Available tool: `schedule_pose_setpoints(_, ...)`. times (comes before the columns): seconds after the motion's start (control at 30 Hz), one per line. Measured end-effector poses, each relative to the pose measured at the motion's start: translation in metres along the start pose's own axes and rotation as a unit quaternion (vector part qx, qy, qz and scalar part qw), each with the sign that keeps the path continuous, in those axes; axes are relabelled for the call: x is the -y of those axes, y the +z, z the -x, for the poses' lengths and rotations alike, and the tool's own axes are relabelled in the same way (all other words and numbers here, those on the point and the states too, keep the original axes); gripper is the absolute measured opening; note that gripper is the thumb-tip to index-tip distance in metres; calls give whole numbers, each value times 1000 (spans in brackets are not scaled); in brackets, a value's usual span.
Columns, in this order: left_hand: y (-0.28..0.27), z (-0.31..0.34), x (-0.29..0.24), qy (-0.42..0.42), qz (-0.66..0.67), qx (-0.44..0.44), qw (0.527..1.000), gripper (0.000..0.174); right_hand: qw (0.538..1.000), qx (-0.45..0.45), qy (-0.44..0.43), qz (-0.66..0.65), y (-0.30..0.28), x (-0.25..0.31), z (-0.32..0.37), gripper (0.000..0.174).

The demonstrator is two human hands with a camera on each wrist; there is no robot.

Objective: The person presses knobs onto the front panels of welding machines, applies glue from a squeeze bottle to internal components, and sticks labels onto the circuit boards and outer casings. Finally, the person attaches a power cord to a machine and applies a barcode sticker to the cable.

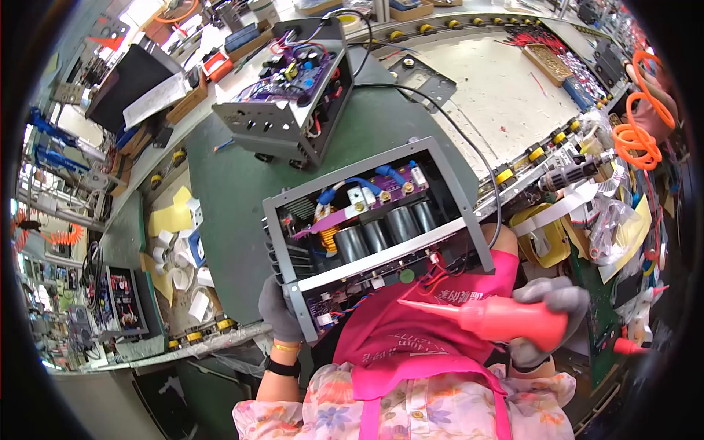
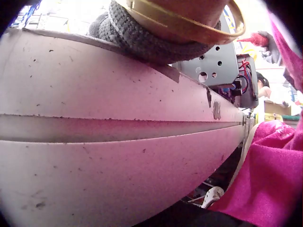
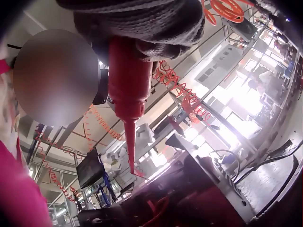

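A red squeeze bottle (image 1: 506, 317) with a long tapered nozzle is gripped by the gloved right hand (image 1: 565, 308); its tip points left over the lower edge of an open metal chassis (image 1: 381, 253). Inside the chassis sit black cylinders, blue cables and a purple board. The gloved left hand (image 1: 279, 312) is at the chassis's lower left corner, its fingers mostly hidden behind the frame. In the right wrist view, the gloved right hand (image 3: 156, 23) has its fingers curled round the bottle (image 3: 129, 75), nozzle down. The left wrist view shows only the left glove's cuff (image 2: 142, 40).
A second open unit with a purple board (image 1: 286, 81) stands at the back of the green surface (image 1: 227, 198). A black cable runs beside the near chassis. White rolls (image 1: 180, 279) lie at left; a yellow bin (image 1: 546, 246) and a tool (image 1: 572, 174) are at right.
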State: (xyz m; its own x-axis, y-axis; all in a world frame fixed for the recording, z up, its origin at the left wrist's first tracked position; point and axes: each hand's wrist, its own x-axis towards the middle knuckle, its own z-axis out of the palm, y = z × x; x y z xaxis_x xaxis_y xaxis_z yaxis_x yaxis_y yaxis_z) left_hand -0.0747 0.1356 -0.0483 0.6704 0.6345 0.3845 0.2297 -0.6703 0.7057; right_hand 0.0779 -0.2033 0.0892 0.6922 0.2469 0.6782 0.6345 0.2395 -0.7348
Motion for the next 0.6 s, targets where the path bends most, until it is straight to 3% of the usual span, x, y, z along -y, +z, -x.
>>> schedule_pose_setpoints(0.07, 0, -6, -16, 39, -34, -16, 999, 35, 999, 40, -23, 9, 18, -5, 3, 57)
schedule_pose_setpoints(0.13, 1, -5, -11, 28, -23, -9, 999, 35, 987, 78, -82, 115, 30, -9, -6, 58)
schedule_pose_setpoints(0.37, 0, -6, -8, 46, -35, -4, 998, 29, 964, 130, -109, 207, 40, -10, -13, 60)
schedule_pose_setpoints(0.47, 0, -7, -10, 47, -29, -2, 998, 29, 965, 130, -104, 203, 35, -9, -12, 60)
schedule_pose_setpoints(0.6, -2, -8, -12, 37, -31, 3, 999, 29, 961, 95, -166, 199, 40, -19, -10, 46)
